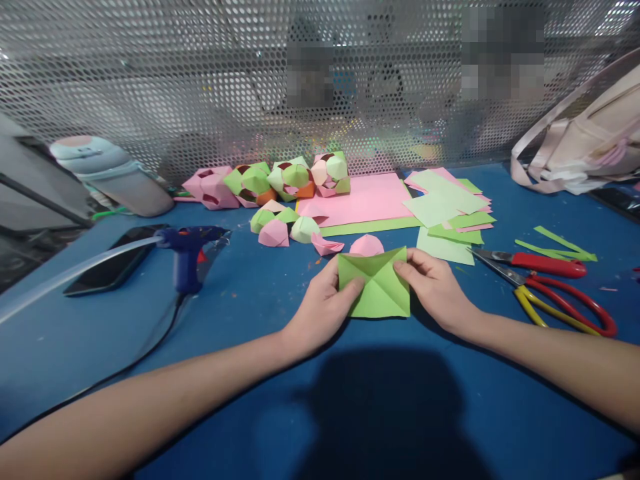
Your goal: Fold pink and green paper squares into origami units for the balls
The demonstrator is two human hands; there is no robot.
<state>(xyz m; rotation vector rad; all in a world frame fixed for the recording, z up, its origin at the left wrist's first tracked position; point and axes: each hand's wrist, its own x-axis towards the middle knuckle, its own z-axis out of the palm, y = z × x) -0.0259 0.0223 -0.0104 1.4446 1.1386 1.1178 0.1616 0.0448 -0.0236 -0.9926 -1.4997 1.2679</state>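
Between both hands is a square of green paper [377, 293] with creases crossing at its middle. My left hand [323, 300] is closed on its left edge, thumb on top and fingers behind. On the right side, my right hand [437, 287] pinches the upper right edge between thumb and fingers. Just beyond the paper lies a pink folded paper piece [367, 245], partly hidden by it. Another pink folded piece [327, 245] sits to its left, near several pink and green folded pieces [274, 233].
A blue glue gun [187, 257] with its cord and a phone [117, 260] are at left. Behind stand several folded paper balls [250, 183] and a pink sheet [363, 197]. Loose paper squares [445, 203], scissors [565, 300], red-handled pliers [547, 263] and green strips [560, 247] lie right.
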